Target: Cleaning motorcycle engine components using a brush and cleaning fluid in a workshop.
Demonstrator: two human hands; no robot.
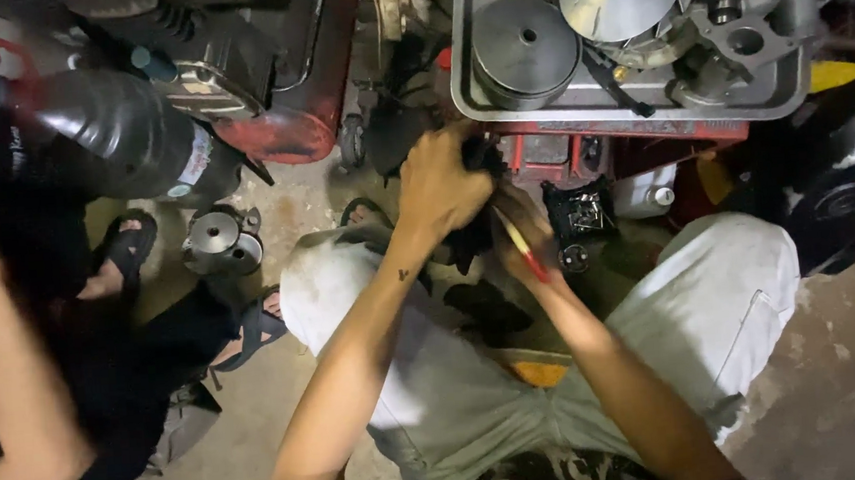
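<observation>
My left hand (441, 184) is closed around a dark part or rag (482, 154) just below the front edge of a metal tray (629, 106). My right hand (526, 240) sits right beside it, lower, gripping a red-handled tool (527, 250) that points up toward the dark part. Both hands work between my knees, which are in pale trousers (713, 310). What exactly the left hand holds is hidden by the fingers.
The tray holds round pulley discs (524, 48) and other metal engine parts. A red stand (632, 146) lies under it. At left a scooter body (129, 131) and another person's arm (6, 380) and sandalled feet (128, 256). A small metal cylinder (219, 240) rests on the concrete floor.
</observation>
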